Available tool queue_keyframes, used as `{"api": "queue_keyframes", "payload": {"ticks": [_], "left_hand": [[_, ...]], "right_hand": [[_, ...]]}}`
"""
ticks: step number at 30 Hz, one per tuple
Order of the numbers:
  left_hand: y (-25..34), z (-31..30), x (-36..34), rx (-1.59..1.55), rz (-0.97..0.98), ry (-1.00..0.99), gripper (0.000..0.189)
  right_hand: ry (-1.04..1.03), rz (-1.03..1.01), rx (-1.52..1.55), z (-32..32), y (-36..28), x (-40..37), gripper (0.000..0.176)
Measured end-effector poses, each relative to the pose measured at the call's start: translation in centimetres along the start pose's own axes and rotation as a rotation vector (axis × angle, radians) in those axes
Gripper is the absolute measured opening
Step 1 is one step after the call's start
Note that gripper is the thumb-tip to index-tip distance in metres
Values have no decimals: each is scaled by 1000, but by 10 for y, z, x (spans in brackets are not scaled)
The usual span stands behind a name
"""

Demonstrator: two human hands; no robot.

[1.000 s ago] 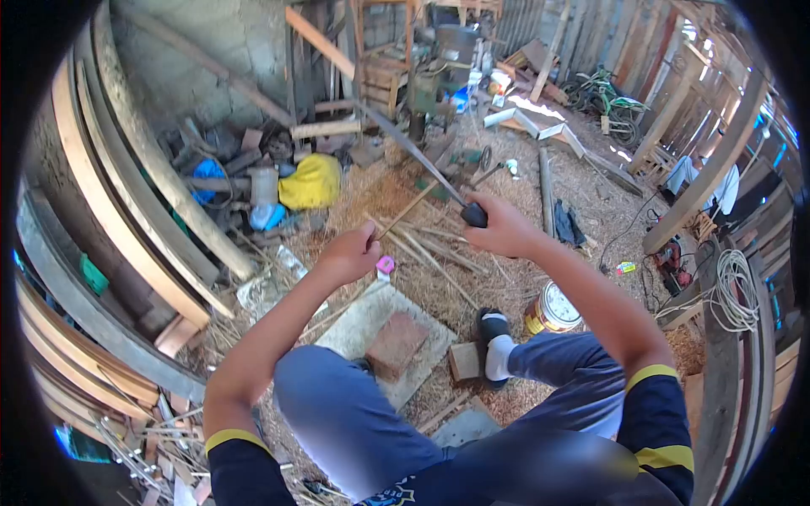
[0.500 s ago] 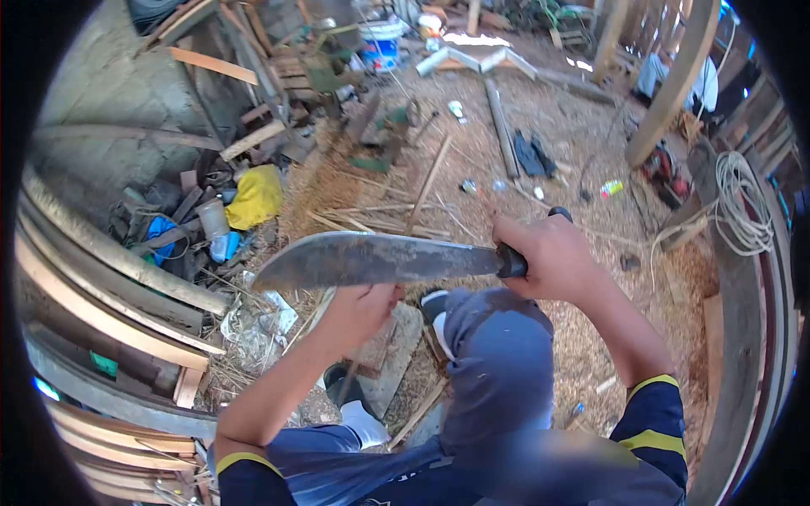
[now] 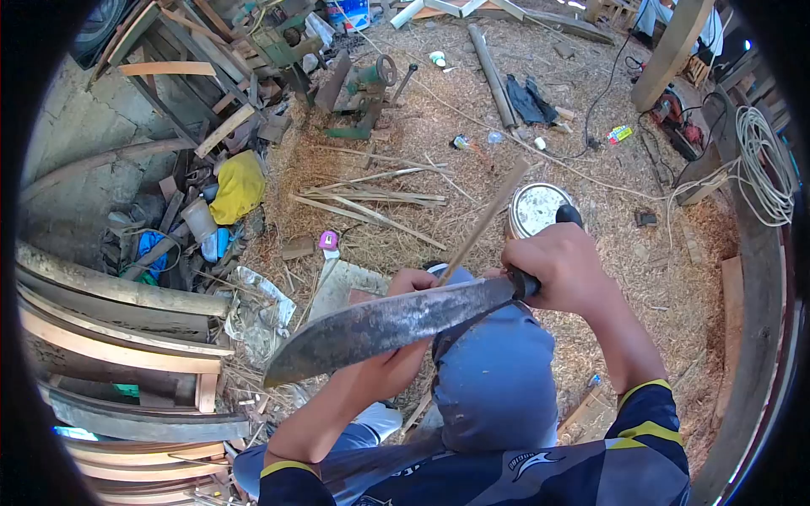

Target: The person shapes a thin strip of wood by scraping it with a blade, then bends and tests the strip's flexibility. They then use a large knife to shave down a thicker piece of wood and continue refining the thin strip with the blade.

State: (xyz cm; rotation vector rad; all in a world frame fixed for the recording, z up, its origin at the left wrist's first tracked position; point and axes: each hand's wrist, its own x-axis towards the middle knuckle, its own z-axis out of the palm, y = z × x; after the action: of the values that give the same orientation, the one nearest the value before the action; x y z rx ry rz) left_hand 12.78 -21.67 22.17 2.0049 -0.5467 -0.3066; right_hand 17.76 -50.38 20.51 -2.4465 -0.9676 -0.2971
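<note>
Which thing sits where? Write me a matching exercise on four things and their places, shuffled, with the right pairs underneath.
Things
1. machete
2. wooden strip
3. coiled rope
4. lidded can

Places
A. draped against the long timber at the right of the view
B. in the left hand
C. on the shaving-strewn floor, just beyond the right hand
D. in the right hand

Right pairs: 1-D, 2-B, 3-A, 4-C

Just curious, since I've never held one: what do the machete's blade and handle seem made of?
The blade is probably bare steel: grey, scuffed, with brownish, rust-like patches. The handle, evenly black and smooth-looking without visible grain, may be plastic or rubber.
</note>
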Motion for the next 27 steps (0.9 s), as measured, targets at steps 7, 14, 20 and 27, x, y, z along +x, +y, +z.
{"api": "queue_keyframes", "payload": {"ticks": [7,14,20,27], "left_hand": [[-6,16,-5,-227,-78,124,24],[0,7,1,-136,-67,83,22],[-2,4,3,-221,-70,133,22],[-1,-2,-10,-150,-191,76,27]], "right_hand": [[22,-4,53,13,-1,3,29],[15,-9,46,18,-3,8,29],[20,9,67,27,-6,19,35],[-3,-39,80,26,-11,25,27]]}}
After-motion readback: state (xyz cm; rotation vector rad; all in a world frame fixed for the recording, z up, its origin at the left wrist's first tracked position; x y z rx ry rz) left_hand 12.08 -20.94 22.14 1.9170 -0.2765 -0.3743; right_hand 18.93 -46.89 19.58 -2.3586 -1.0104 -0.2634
